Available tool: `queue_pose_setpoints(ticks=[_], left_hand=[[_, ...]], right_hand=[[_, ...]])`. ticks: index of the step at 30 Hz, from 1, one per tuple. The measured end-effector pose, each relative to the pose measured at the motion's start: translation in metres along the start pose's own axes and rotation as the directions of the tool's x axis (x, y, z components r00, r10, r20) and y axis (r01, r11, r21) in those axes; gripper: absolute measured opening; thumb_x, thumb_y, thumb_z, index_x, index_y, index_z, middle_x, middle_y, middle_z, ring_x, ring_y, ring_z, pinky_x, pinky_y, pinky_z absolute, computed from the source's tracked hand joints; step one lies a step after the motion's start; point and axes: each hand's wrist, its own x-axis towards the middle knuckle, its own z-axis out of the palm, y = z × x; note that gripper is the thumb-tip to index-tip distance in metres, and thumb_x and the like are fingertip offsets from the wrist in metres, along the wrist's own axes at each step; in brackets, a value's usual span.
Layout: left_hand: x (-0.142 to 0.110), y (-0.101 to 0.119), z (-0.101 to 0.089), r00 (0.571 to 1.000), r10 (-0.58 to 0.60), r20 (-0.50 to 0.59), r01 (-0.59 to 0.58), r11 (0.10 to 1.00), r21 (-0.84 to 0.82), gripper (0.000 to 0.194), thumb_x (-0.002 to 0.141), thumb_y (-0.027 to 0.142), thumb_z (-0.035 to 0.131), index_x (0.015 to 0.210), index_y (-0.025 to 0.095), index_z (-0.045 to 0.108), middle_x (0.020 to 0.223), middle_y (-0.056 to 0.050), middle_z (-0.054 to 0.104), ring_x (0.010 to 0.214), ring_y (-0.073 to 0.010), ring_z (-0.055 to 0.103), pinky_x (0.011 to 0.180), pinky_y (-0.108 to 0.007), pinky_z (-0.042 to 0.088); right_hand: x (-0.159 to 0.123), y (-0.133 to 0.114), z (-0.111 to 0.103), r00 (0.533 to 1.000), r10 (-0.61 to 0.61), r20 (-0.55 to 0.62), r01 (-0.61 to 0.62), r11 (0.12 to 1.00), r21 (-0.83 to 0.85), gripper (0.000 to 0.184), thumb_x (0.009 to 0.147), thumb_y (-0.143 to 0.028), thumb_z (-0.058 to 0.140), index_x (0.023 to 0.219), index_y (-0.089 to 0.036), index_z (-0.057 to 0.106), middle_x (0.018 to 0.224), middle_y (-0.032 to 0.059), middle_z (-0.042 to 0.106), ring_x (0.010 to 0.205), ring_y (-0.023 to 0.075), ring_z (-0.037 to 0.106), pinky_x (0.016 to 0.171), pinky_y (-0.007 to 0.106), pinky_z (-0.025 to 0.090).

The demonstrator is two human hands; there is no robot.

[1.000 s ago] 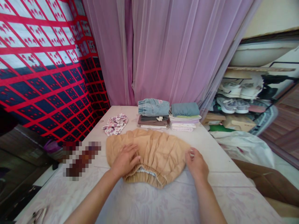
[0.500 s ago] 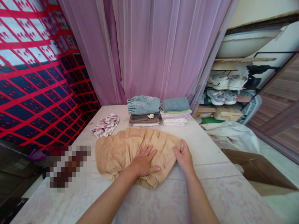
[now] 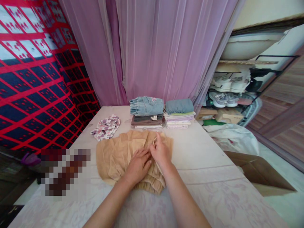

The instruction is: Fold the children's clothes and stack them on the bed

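A pair of tan pants (image 3: 118,155) with a gathered elastic edge lies crumpled on the pale patterned table cover. My left hand (image 3: 140,163) rests flat on the middle of the pants, fingers stretched out. Just right of it, my right hand (image 3: 160,152) pinches the right part of the pants and holds it folded over toward the middle. The two hands almost touch. Some of the cloth under both hands is hidden.
Behind the pants stand a clothes stack topped with folded jeans (image 3: 147,106) and another topped with a blue-grey garment (image 3: 180,106). A patterned cloth (image 3: 106,127) lies at the back left. An open cardboard box (image 3: 251,171) sits beyond the right edge; a purple curtain (image 3: 147,50) hangs behind.
My right hand has moved left, bringing the right end of the tan pants over toward the middle. My left hand has shifted slightly left and remains flat on the cloth.
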Motion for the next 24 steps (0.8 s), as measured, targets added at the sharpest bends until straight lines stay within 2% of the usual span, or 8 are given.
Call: queue_pose_setpoints(ticks=[4, 8, 12, 15, 17, 19, 22, 24], left_hand=[[-0.026, -0.001, -0.004, 0.997, -0.018, -0.074, 0.013, 0.997, -0.071, 0.026, 0.088, 0.023, 0.048, 0.108, 0.023, 0.065, 0.120, -0.006, 0.065, 0.119, -0.0242, 0.053, 0.109, -0.048, 0.031], [-0.039, 0.003, 0.001, 0.988, -0.071, -0.140, 0.048, 0.985, -0.164, 0.014, 0.085, 0.020, 0.050, 0.091, 0.021, 0.062, 0.101, -0.006, 0.068, 0.101, -0.0212, 0.060, 0.095, -0.040, 0.045], [-0.042, 0.002, 0.006, 0.990, -0.048, -0.135, 0.025, 0.986, -0.165, 0.020, 0.085, 0.020, 0.051, 0.103, 0.022, 0.059, 0.101, -0.006, 0.067, 0.099, -0.0223, 0.060, 0.094, -0.043, 0.045], [-0.043, -0.003, 0.009, 0.991, -0.024, -0.130, 0.005, 0.989, -0.148, 0.029, 0.086, 0.022, 0.051, 0.114, 0.024, 0.056, 0.109, -0.006, 0.066, 0.105, -0.0222, 0.059, 0.098, -0.044, 0.043], [-0.044, -0.007, 0.011, 0.992, -0.012, -0.124, -0.005, 0.992, -0.129, 0.036, 0.087, 0.023, 0.051, 0.122, 0.026, 0.053, 0.116, -0.006, 0.065, 0.109, -0.0216, 0.057, 0.102, -0.045, 0.040], [-0.045, -0.010, 0.015, 0.993, 0.000, -0.120, -0.012, 0.995, -0.101, 0.044, 0.087, 0.023, 0.051, 0.131, 0.027, 0.047, 0.122, -0.006, 0.062, 0.114, -0.0213, 0.056, 0.105, -0.046, 0.037], [-0.046, -0.013, 0.020, 0.993, 0.015, -0.121, -0.022, 0.998, -0.053, 0.058, 0.087, 0.021, 0.050, 0.142, 0.028, 0.033, 0.128, -0.006, 0.059, 0.118, -0.0213, 0.053, 0.107, -0.047, 0.036], [-0.046, -0.014, 0.022, 0.992, 0.033, -0.119, -0.036, 0.999, -0.022, 0.062, 0.088, 0.021, 0.049, 0.146, 0.029, 0.027, 0.130, -0.006, 0.057, 0.119, -0.0212, 0.052, 0.107, -0.046, 0.036]], right_hand=[[-0.002, -0.010, 0.018, 0.994, -0.036, 0.099, 0.046, 0.994, -0.101, 0.066, 0.086, -0.028, 0.045, 0.147, -0.018, 0.024, 0.091, 0.0074, 0.070, 0.080, 0.0206, 0.065, 0.068, 0.027, 0.043], [-0.004, -0.010, 0.033, 0.980, -0.082, 0.179, 0.080, 0.997, 0.023, 0.067, 0.083, -0.024, 0.050, 0.146, -0.018, 0.028, 0.082, 0.0026, 0.070, 0.076, 0.0179, 0.064, 0.067, 0.025, 0.043], [-0.007, -0.007, 0.034, 0.969, -0.144, 0.202, 0.096, 0.969, 0.229, 0.057, 0.084, -0.027, 0.050, 0.139, -0.018, 0.040, 0.075, -0.0004, 0.068, 0.066, 0.0148, 0.061, 0.061, 0.023, 0.042], [-0.009, 0.006, 0.017, 0.985, -0.159, 0.064, 0.133, 0.944, 0.301, 0.037, 0.088, -0.035, 0.043, 0.118, -0.021, 0.059, 0.078, 0.0008, 0.069, 0.067, 0.0142, 0.062, 0.063, 0.023, 0.044], [-0.009, 0.023, 0.002, 0.991, -0.065, -0.115, 0.092, 0.964, 0.250, 0.032, 0.088, -0.037, 0.040, 0.102, -0.021, 0.064, 0.082, 0.0025, 0.069, 0.071, 0.0153, 0.062, 0.067, 0.025, 0.044], [-0.009, 0.044, -0.009, 0.967, 0.082, -0.241, -0.043, 0.986, 0.163, 0.031, 0.085, -0.037, 0.042, 0.099, -0.019, 0.063, 0.088, 0.0046, 0.069, 0.071, 0.0163, 0.061, 0.068, 0.027, 0.044], [-0.011, 0.070, -0.013, 0.948, 0.224, -0.225, -0.214, 0.974, 0.072, 0.038, 0.081, -0.039, 0.048, 0.109, -0.016, 0.060, 0.088, 0.0058, 0.069, 0.069, 0.0180, 0.061, 0.066, 0.029, 0.044], [-0.012, 0.076, -0.007, 0.954, 0.256, -0.157, -0.247, 0.966, 0.074, 0.040, 0.080, -0.039, 0.050, 0.112, -0.016, 0.059, 0.080, 0.0039, 0.070, 0.070, 0.0188, 0.063, 0.065, 0.028, 0.044]])
